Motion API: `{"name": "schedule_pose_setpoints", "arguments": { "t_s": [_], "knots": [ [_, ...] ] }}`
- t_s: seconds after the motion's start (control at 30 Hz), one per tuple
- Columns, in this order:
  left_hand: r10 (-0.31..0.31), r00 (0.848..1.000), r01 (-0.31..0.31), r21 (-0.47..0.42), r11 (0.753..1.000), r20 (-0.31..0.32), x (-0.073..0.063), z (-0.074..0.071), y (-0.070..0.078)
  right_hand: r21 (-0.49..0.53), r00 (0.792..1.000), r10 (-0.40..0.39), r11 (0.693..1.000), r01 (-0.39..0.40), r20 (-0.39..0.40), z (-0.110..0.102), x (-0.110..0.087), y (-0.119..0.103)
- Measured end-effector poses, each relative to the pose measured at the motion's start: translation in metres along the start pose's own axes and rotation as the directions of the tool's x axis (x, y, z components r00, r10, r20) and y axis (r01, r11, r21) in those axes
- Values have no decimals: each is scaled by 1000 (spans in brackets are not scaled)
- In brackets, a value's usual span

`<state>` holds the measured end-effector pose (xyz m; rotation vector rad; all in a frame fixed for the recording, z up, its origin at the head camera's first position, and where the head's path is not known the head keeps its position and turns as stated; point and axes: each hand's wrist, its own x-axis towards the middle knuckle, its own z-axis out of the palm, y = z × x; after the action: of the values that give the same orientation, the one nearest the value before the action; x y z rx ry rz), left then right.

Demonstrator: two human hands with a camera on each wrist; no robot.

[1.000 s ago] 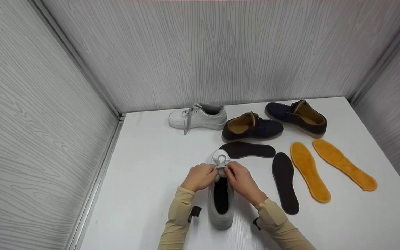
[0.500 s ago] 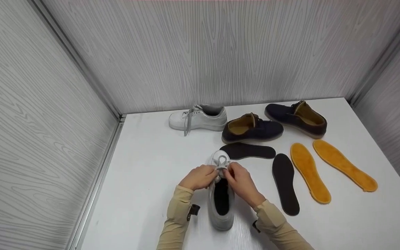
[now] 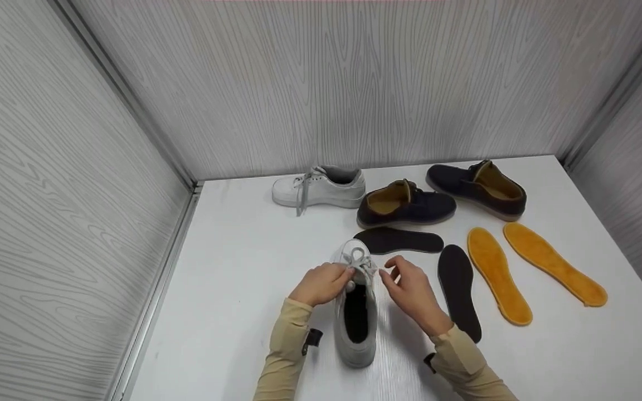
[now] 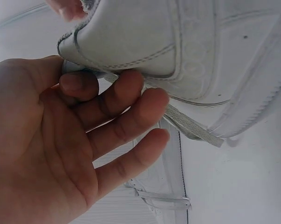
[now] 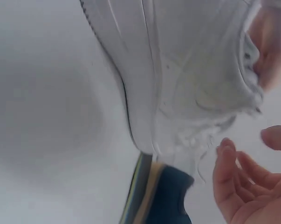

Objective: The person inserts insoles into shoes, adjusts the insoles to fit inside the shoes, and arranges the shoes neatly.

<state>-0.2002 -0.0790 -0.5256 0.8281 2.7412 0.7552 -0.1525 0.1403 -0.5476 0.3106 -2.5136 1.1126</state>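
A white sneaker [image 3: 358, 351] stands at the front of the table, its toe pointing away and its grey lace [image 3: 358, 259] looped in a bow over the tongue. My left hand [image 3: 322, 283] is at the sneaker's left side and pinches the lace between thumb and index finger; its other fingers [image 4: 145, 135] spread loosely beside the upper in the left wrist view. To the right of the lacing, my right hand [image 3: 414, 292] is held off the shoe. In the right wrist view its thumb and fingers [image 5: 226, 168] are apart, with nothing between them.
Behind stand another white sneaker [image 3: 321, 190] with hanging laces and two dark blue shoes [image 3: 432, 210] [image 3: 455, 179]. Two black insoles [image 3: 399, 240] [image 3: 457, 289] and two orange insoles [image 3: 498, 278] [image 3: 555, 264] lie at the right. Grey wood-grain walls [image 3: 310, 83] enclose the table.
My right hand has let go of the lace and moved right, away from the shoe, its fingers parting. The left hand stays at the lacing; the sneaker stays about where it was.
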Motion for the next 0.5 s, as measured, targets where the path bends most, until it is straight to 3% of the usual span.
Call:
{"name": "schedule_pose_setpoints", "arguments": {
  "t_s": [0.2, 0.5],
  "knots": [
    [-3, 1000, 3, -10, 1000, -8, -1, 0, 0, -148, 993, 112, 982, -116, -34, -35, -9, 17],
    [0, 1000, 0, -27, 1000, -6, 1, 0, 1, -210, 981, 193, 958, -195, -29, -58, -24, 40]
  ]
}}
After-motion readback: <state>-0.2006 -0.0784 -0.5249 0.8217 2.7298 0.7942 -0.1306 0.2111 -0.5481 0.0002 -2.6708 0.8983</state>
